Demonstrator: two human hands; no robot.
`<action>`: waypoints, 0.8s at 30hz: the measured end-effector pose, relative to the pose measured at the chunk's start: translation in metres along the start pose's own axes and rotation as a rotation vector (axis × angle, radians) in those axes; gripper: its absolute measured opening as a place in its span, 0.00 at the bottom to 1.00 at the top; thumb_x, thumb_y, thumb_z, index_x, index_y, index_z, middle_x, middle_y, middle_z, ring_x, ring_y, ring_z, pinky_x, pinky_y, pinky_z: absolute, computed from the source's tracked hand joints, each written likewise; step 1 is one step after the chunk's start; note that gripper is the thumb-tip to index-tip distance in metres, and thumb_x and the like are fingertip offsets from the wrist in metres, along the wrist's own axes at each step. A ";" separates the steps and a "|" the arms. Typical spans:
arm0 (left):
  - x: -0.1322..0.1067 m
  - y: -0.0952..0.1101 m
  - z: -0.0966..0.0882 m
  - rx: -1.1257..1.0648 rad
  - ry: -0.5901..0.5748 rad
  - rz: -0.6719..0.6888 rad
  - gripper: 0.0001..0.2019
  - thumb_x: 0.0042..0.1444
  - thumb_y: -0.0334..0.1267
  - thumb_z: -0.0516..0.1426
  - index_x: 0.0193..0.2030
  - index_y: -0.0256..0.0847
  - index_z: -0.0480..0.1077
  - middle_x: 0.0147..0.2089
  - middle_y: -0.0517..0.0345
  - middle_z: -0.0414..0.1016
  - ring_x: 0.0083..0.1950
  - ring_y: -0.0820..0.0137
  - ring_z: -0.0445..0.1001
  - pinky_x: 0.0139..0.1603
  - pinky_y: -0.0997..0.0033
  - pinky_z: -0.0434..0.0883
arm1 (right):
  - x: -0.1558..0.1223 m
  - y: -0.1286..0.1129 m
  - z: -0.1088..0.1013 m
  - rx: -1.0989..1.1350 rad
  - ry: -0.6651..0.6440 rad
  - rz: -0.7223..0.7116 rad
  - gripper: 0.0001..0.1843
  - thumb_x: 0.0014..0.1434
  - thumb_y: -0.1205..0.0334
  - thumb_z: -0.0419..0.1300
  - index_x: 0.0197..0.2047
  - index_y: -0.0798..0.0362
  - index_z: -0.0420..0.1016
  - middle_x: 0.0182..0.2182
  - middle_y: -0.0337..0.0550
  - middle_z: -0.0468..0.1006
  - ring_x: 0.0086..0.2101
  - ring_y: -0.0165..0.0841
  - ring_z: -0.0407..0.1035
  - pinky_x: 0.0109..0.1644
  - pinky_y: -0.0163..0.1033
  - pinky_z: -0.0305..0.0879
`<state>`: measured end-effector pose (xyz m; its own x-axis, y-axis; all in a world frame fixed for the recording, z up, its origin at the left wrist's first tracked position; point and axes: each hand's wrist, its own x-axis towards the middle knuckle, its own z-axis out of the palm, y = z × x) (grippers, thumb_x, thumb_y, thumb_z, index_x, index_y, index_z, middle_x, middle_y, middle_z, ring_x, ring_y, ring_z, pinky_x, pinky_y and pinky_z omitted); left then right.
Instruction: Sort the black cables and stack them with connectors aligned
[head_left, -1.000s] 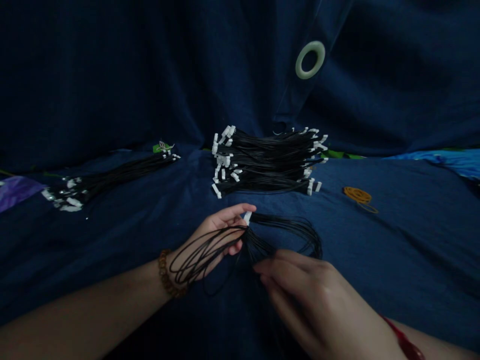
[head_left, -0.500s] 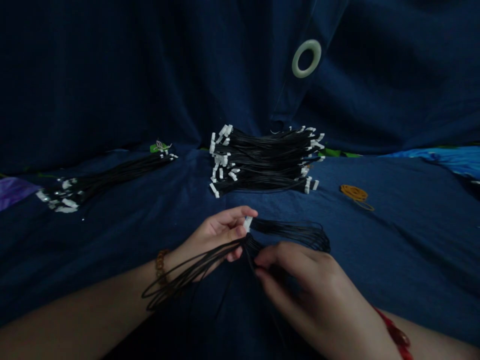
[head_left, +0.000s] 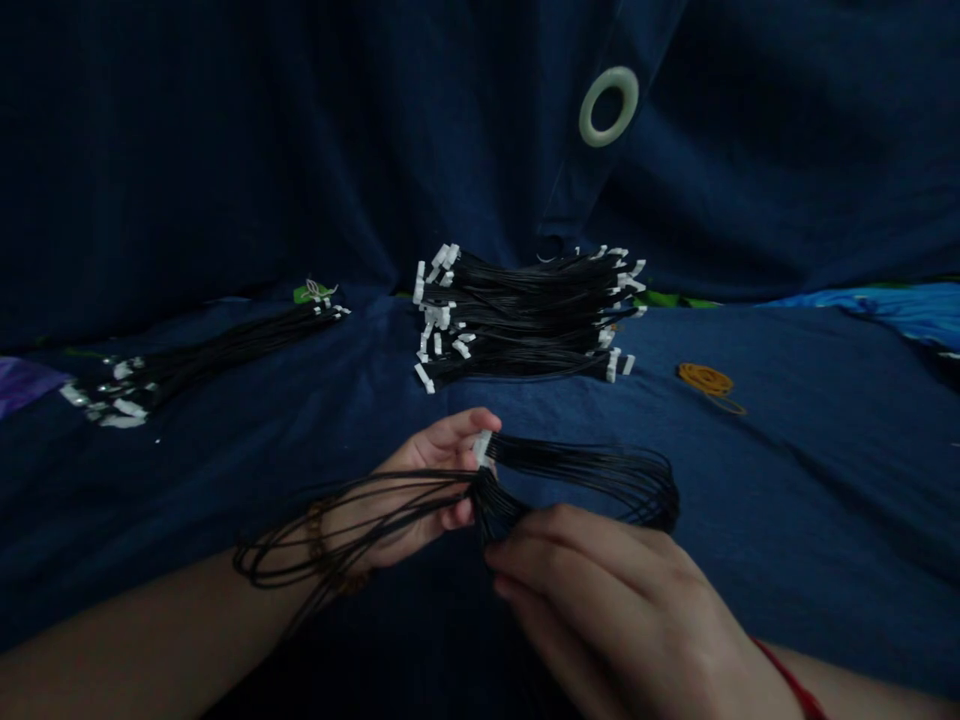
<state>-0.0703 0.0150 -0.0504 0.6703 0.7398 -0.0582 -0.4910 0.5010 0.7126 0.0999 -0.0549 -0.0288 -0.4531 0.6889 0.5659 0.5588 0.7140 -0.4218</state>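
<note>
Matt, smooth plastic on the black wires (head_left: pixel 540 456) in front of the wire pile (head_left: pixel 525 315) — hard white plastic at their plug (head_left: pixel 481 447). Beyond the pile, dull creased cloth in the curtain (head_left: pixel 300 150); right of it, rubbery matt bands (head_left: pixel 705 378).

Site: looks like a home, exact room undetermined. Dark blue curtain (head_left: pixel 300 130) with pale eyelet ring (head_left: pixel 586 112) hangs behind; matching blue cloth (head_left: pixel 825 410) covers the work surface. Bright blue fabric (head_left: pixel 885 312) and purple fabric (head_left: pixel 26 386) show at its edges. Light dim throughout.
</note>
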 end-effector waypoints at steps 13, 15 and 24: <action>-0.003 -0.002 -0.010 -0.063 -0.067 -0.011 0.17 0.48 0.25 0.58 0.44 0.46 0.70 0.32 0.63 0.64 0.29 0.84 0.70 0.28 0.89 0.71 | 0.002 -0.004 0.007 -0.200 -0.018 -0.090 0.16 0.63 0.59 0.45 0.43 0.52 0.73 0.36 0.35 0.76 0.31 0.27 0.71 0.29 0.33 0.67; -0.003 -0.002 -0.010 -0.057 -0.052 -0.021 0.17 0.48 0.26 0.58 0.44 0.47 0.69 0.33 0.63 0.65 0.28 0.85 0.70 0.27 0.90 0.70 | 0.001 -0.005 0.007 -0.201 0.034 -0.138 0.18 0.65 0.59 0.42 0.43 0.52 0.72 0.36 0.35 0.76 0.32 0.27 0.71 0.29 0.33 0.66; -0.002 0.001 -0.004 -0.069 -0.030 -0.043 0.20 0.44 0.26 0.61 0.45 0.45 0.67 0.31 0.66 0.64 0.27 0.85 0.70 0.27 0.91 0.70 | -0.003 -0.005 0.008 -0.170 0.037 -0.072 0.13 0.60 0.67 0.47 0.39 0.52 0.73 0.34 0.36 0.76 0.30 0.28 0.70 0.30 0.33 0.67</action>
<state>-0.0744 0.0152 -0.0523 0.7075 0.7037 -0.0658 -0.4982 0.5626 0.6598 0.0931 -0.0599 -0.0341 -0.4718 0.6294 0.6175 0.6368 0.7276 -0.2551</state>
